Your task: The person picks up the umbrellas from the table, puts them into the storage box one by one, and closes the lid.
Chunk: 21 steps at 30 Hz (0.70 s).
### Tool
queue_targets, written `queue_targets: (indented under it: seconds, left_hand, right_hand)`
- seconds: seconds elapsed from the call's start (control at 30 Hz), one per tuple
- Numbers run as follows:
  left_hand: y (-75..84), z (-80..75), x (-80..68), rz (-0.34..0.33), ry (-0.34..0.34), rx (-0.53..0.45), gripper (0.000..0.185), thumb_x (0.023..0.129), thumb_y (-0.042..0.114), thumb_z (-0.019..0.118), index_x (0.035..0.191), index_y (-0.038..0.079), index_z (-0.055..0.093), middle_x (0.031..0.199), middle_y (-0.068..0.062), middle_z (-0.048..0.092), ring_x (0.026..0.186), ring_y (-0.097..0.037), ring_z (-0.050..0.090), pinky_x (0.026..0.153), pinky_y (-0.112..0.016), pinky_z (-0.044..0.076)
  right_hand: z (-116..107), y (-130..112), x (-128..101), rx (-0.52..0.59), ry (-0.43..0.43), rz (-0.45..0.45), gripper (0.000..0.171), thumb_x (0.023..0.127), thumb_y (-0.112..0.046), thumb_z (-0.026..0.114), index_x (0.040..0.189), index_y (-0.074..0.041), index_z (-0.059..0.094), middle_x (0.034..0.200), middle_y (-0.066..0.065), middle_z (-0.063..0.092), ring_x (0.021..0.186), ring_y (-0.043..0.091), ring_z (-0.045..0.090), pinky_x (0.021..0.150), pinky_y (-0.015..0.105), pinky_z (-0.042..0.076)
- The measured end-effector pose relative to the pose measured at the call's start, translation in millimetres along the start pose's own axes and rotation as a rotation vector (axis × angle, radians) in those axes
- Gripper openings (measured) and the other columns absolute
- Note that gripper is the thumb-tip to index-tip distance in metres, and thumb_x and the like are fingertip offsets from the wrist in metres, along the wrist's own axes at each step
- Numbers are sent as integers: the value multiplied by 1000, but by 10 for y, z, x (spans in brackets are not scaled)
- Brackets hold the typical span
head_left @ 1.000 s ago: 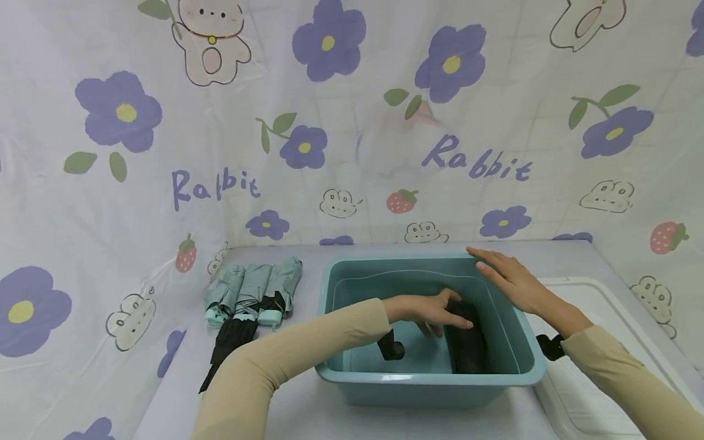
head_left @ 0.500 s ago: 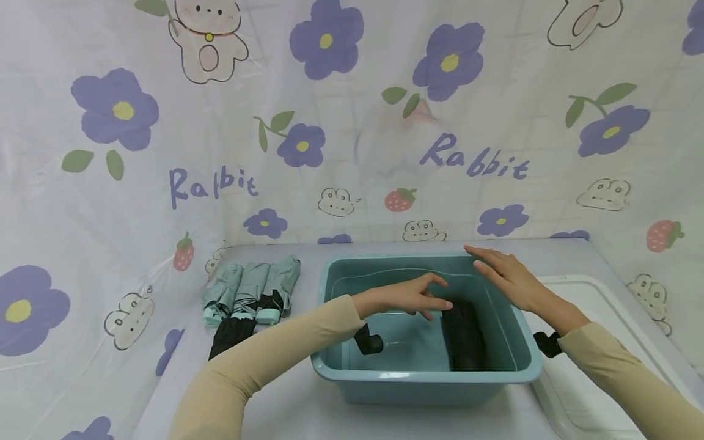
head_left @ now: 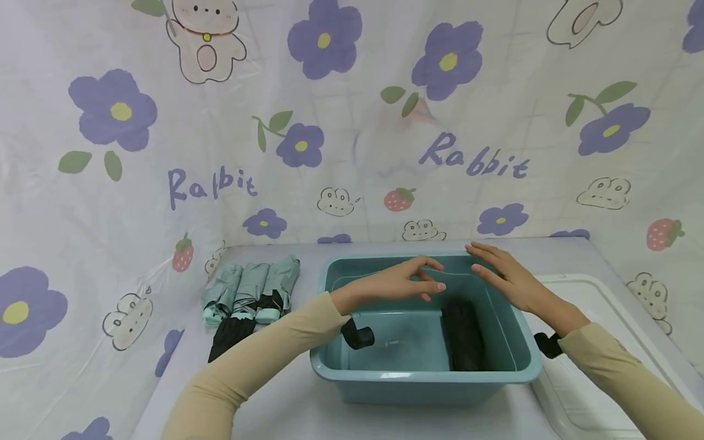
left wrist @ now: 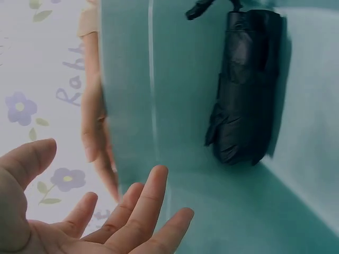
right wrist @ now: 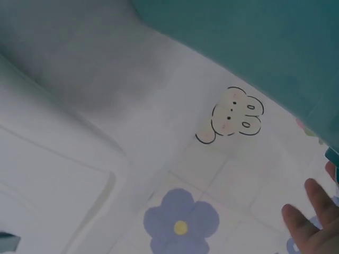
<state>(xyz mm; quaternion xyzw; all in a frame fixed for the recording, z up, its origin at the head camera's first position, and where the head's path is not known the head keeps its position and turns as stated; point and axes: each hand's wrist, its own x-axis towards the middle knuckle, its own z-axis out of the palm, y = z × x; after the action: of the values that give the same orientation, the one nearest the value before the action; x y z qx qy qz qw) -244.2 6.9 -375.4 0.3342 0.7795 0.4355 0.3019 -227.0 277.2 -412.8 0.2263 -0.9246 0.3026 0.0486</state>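
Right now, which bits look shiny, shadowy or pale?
In the head view, the bin glints along its front rim; in the left wrist view, the curtain looks pale; in the right wrist view, a grey shadow darkens the table beside the bin.

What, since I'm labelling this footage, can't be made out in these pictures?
- Tabletop black bundle, head view: near end hidden by the left sleeve.
- Strap of the black bundle in the bin, left wrist view: partly cut off by the top edge.
- Right hand, right wrist view: mostly cut off by the right edge.
- White panel, head view: partly hidden by the right sleeve.
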Motion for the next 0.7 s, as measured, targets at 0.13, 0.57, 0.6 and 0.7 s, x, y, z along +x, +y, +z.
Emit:
queue_targets:
  seconds: [0.13,0.57,0.6,0.7]
  left_hand:
    - [29,-89,-95,36,33,-28,49,94,37,53,137,24,34,120,-1,52,94,-11,63,90,-30,46]
    - [-116,-272,-487,184,180,-30,48,95,29,54,138,31,32,128,-3,51,102,-14,61,89,-35,47]
    - [-151,-287,-503,194,189,-31,48,94,30,55,137,33,33,127,-2,51,102,-14,61,88,-35,48]
    - [-155,-331,-603,216,214,-36,48,94,31,54,137,34,33,127,-1,51,104,-16,61,87,-34,48]
  right_hand:
    - [9,15,-19,40,31,-38,48,99,-25,45,142,-7,35,147,19,30,133,44,25,100,66,20]
    - [44,59,-33,101,45,-74,49,96,-19,51,142,-12,37,145,15,33,129,42,32,95,67,27]
    - [45,59,-35,101,45,-72,49,95,-19,52,142,-11,38,145,16,33,129,42,32,94,67,27]
    - [44,52,-36,99,47,-57,51,94,-20,54,141,-10,38,144,15,33,129,43,32,94,67,27]
